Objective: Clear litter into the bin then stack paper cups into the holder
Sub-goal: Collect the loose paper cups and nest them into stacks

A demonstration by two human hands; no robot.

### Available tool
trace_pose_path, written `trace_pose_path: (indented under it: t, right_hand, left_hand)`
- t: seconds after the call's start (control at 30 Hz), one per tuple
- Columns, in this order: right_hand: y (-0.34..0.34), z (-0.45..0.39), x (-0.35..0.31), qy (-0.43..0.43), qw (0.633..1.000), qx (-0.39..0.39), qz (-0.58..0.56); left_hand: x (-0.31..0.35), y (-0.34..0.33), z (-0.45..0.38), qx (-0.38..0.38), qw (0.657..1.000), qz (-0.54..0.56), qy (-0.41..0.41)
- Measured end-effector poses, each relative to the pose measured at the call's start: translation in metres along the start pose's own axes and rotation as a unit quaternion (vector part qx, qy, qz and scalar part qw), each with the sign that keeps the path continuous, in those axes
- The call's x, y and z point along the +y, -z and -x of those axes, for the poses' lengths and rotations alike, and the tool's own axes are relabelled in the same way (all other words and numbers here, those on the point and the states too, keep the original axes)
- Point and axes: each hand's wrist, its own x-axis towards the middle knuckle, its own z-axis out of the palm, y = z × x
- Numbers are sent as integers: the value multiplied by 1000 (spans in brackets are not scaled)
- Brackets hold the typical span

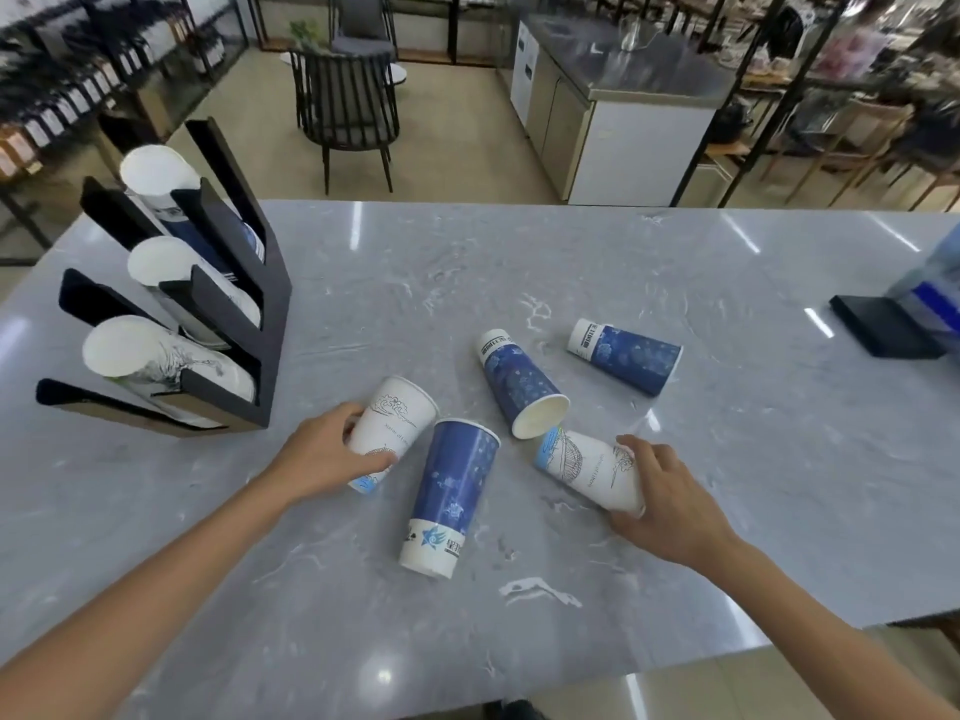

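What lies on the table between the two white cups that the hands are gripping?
In the head view, a tall blue cup lies on its side between the left white cup and the right white cup.

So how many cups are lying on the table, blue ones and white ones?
Blue cups: 3
White cups: 2, one in the left hand, one in the right hand
Total: 5 loose cups on the table

Three blue cups [457, 493]; two white cups [392, 431]; three stacks in one holder [270, 324].
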Motion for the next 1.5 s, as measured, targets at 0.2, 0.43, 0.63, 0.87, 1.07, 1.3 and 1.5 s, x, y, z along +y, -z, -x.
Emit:
trace_pose_path:
  t: [0.2, 0.43, 0.63, 0.87, 1.07, 1.3, 1.5]
  right_hand:
    - [33, -10, 3, 99, 994, 39, 8]
    - [71, -19, -22, 219, 972, 80, 14]
    - [89, -26, -50, 294, 949, 117, -1]
    - [93, -27, -76, 371, 920, 126, 15]
    - [93, -26, -91, 398, 909, 127, -13]
    - [89, -24, -109, 425, 897, 119, -14]
    - [83, -23, -132, 455, 884, 99, -37]
  left_hand:
    - [21, 23, 17, 67, 995, -62, -25]
    - [62, 51, 46, 101, 977, -158, -101]
    - [86, 63, 68, 125, 943, -230, -205]
    - [104, 67, 84, 142, 911, -267, -281]
    - [110, 65, 87, 146, 904, -264, -303]
    - [114, 66, 91, 135, 911, -229, -316]
    - [114, 67, 99, 140, 912, -216, -320]
